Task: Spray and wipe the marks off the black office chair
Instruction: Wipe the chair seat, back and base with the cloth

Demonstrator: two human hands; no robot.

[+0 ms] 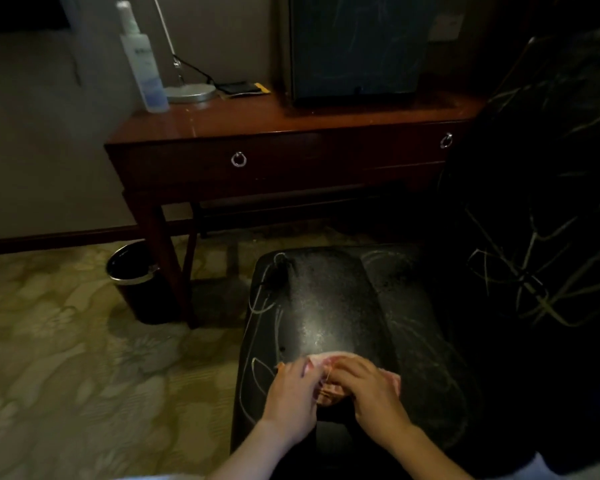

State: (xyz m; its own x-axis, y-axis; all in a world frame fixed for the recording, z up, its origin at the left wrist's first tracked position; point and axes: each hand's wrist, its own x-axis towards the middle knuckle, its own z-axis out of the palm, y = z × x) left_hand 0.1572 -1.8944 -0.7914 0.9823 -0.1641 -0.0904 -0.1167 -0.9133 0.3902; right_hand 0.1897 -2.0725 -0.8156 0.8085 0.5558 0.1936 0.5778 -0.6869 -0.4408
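Note:
The black office chair point(343, 306) fills the lower right, its seat wet and shiny in the middle, with pale scribbled marks along the seat's left edge and right side. More scribbles cover the backrest point(541, 209) at the right. Over the seat's near part, my left hand point(291, 400) and my right hand point(368, 389) both grip a small pink cloth point(326, 360) bunched between them. The white spray bottle point(141, 60) stands upright on the desk's far left corner, away from both hands.
A dark wooden desk point(257, 123) with ring-pull drawers stands behind the chair, carrying a lamp base point(189, 93), a cable and a dark scribbled panel point(354, 46). A black waste bin point(136, 278) sits on the patterned carpet by the desk's left leg.

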